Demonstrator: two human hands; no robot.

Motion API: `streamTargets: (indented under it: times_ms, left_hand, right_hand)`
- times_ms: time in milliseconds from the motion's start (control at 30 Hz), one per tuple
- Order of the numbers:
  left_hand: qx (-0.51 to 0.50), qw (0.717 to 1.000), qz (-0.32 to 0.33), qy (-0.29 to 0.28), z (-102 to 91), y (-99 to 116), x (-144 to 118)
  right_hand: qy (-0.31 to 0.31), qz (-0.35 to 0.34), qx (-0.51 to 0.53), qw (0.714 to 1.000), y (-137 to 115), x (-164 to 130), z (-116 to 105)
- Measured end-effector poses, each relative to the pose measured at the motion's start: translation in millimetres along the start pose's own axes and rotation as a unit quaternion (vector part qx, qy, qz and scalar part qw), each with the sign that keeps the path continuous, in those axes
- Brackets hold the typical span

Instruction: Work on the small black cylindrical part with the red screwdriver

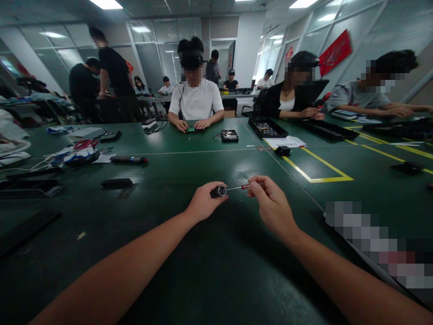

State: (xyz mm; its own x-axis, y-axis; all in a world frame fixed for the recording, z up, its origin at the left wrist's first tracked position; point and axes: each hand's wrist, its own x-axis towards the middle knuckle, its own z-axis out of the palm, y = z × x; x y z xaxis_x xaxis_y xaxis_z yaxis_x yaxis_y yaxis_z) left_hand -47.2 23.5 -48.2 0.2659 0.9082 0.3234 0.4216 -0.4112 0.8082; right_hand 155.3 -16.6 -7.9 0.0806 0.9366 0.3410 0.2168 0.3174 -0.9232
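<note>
My left hand (207,201) is closed around a short black cylinder (219,191) with a pale ring at its near end. Its kind does not show. In my right hand (272,203) is a small screwdriver (244,187) with a red handle, held between thumb and fingers. The thin metal shaft points left and its tip is at the cylinder's ringed end; whether it is inside or only touching, I cannot tell. Both hands are above the green table (203,271), in the middle of the view.
A black bar-shaped object (117,183) and a dark pen-like tool (129,160) lie to the left. Yellow tape (331,179), a small black block (283,150) and a black tray (269,127) are on the right. Across the table a person in white (195,99) handles a green board.
</note>
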Motion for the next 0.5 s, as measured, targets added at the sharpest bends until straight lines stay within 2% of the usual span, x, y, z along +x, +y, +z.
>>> streamTargets:
  times_ms: [167, 267, 333, 367, 500]
  left_hand:
    - [0.019, 0.999, 0.025, 0.005, 0.1, 6.4, -2.2]
    - [0.064, 0.995, 0.071, 0.017, -2.2, 11.1, -2.1]
    - [0.095, 0.991, 0.086, 0.028, -3.8, 12.2, -0.7]
    - [0.102, 0.991, 0.085, 0.032, -4.2, 12.2, 0.1]
    - [0.091, 0.994, 0.056, 0.032, -3.6, 9.9, 1.4]
  right_hand:
    - [0.023, 0.015, 0.041, 0.999, 3.6, -0.8, 5.8]
    - [0.041, 0.095, 0.152, 0.983, 9.1, 6.7, 3.6]
    - [0.008, 0.177, 0.219, 0.96, 12.7, 13.3, -0.2]
    - [0.009, 0.195, 0.229, 0.954, 14.1, 16.2, -2.0]
    - [0.043, 0.131, 0.205, 0.969, 16.3, 18.9, -3.9]
